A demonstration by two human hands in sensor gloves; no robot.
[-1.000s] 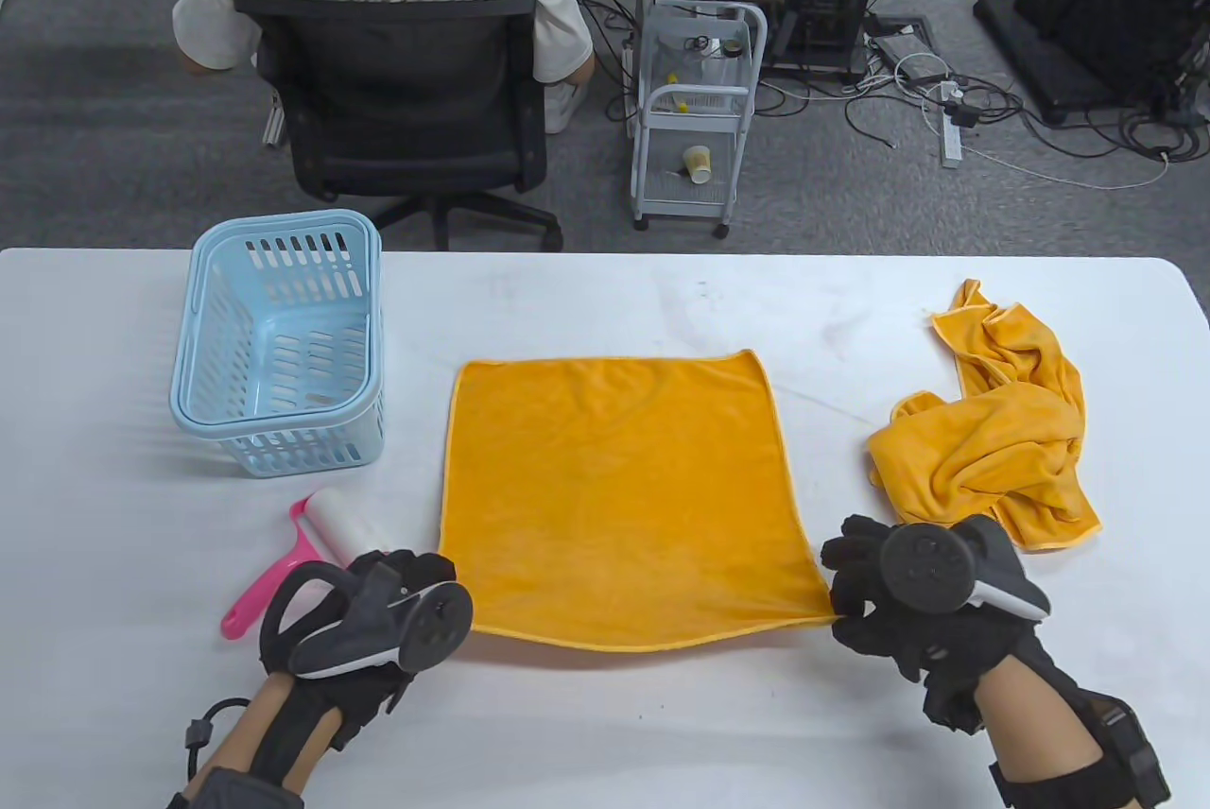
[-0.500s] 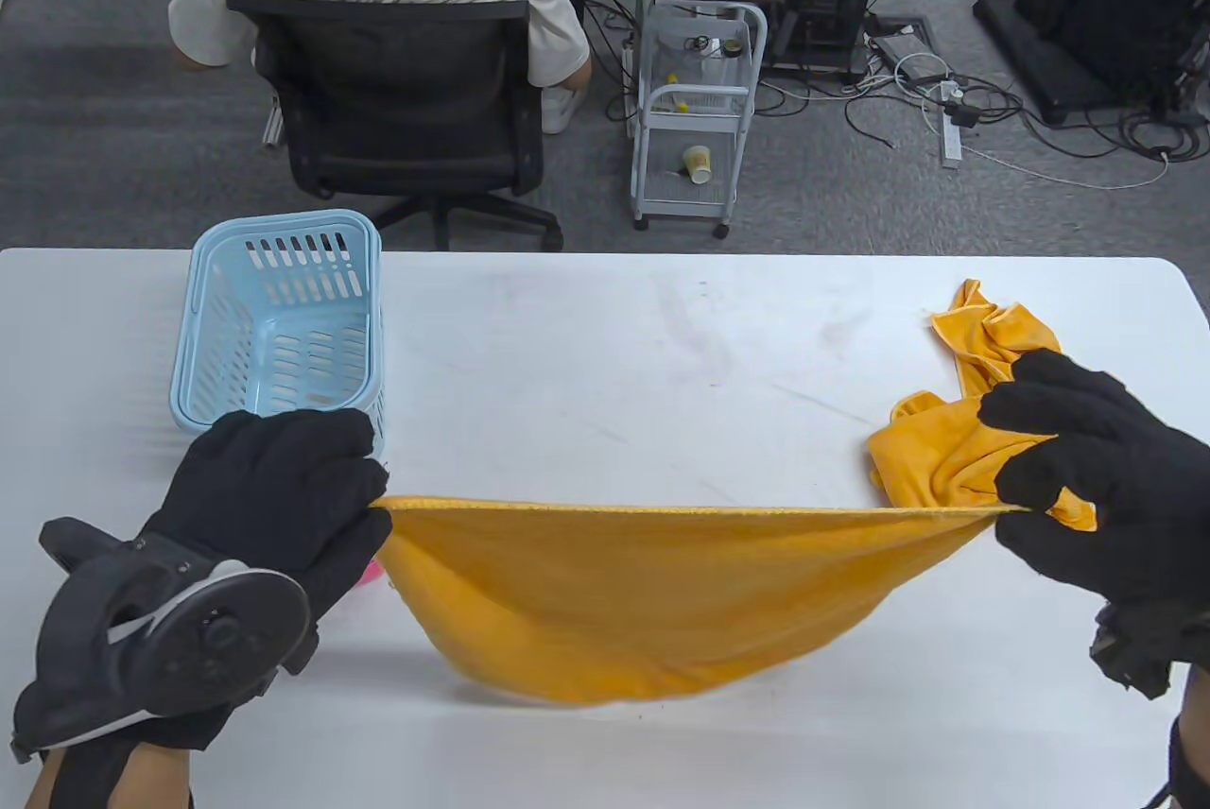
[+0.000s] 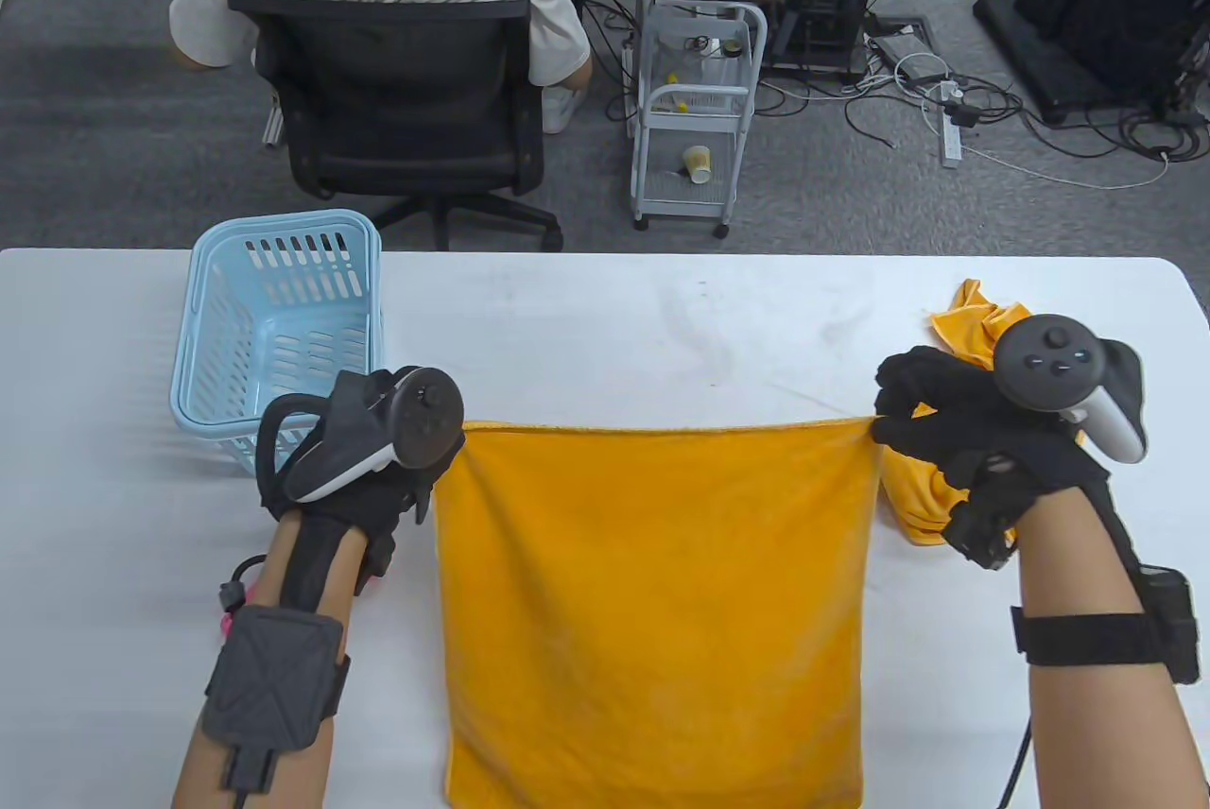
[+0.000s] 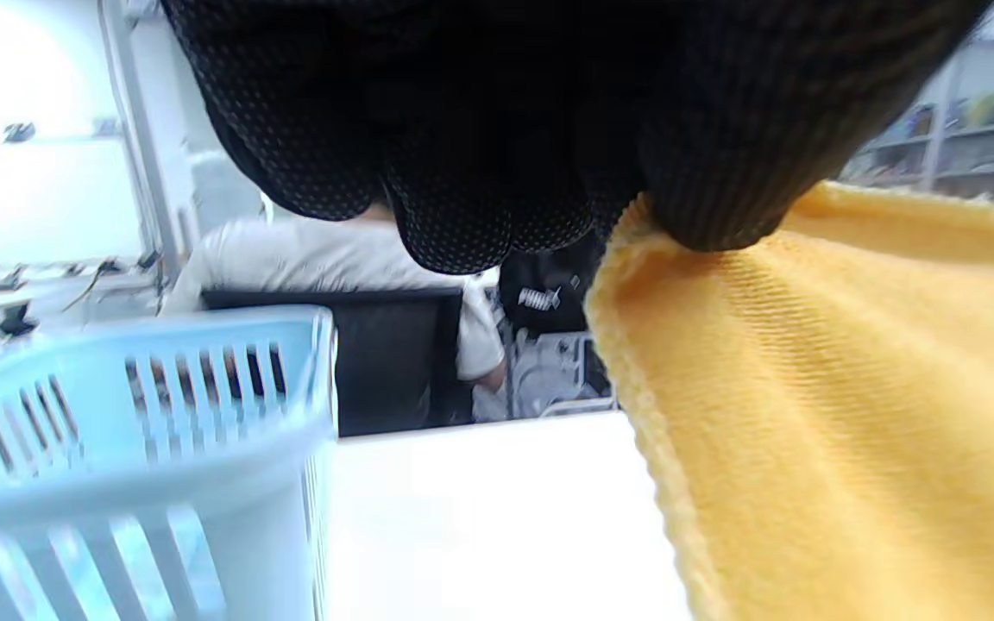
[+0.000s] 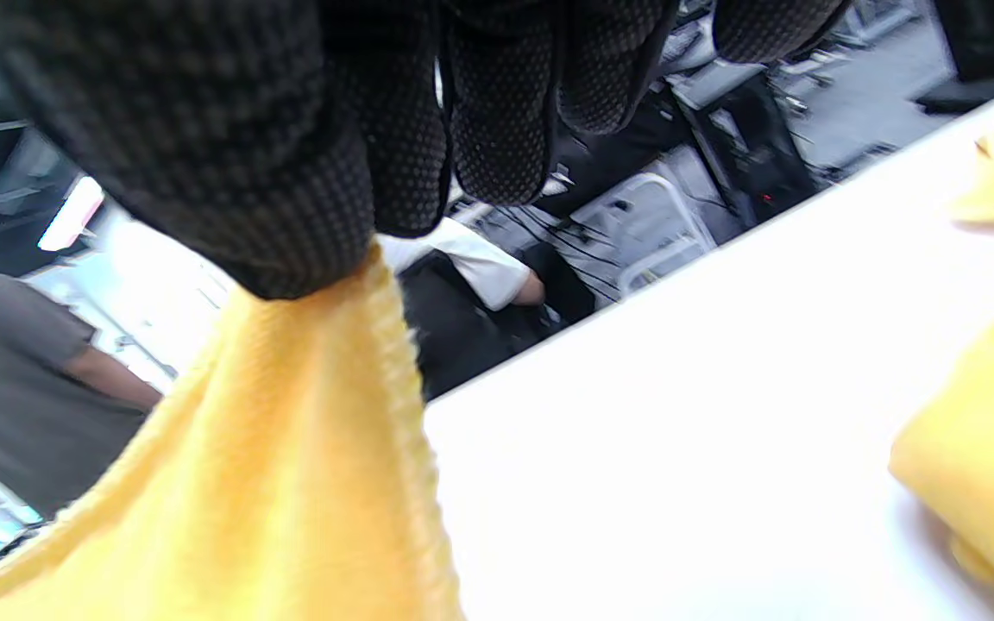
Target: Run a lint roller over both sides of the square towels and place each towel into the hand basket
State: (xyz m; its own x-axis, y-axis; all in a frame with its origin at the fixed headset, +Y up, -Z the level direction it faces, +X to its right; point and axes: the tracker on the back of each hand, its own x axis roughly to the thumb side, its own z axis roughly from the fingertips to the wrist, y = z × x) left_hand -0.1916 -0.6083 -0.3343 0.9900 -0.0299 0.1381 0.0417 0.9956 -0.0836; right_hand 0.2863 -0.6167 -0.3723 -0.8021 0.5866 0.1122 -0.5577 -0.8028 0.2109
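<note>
Grey carpet (image 3: pixel 113 138) (white trolley (image 3: pixel 695 105))

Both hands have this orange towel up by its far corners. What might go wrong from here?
Each hand, left hand and right hand, only pinches a corner of the orange towel, so a grip may slip. The towel's near part runs past the table edge and might drag it off. The crumpled towel sits beside the right hand and may get snagged.

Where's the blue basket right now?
In the table view, the blue basket stands at the table's far left, just beyond the left hand, which pinches a corner of the held-up orange towel.
</note>
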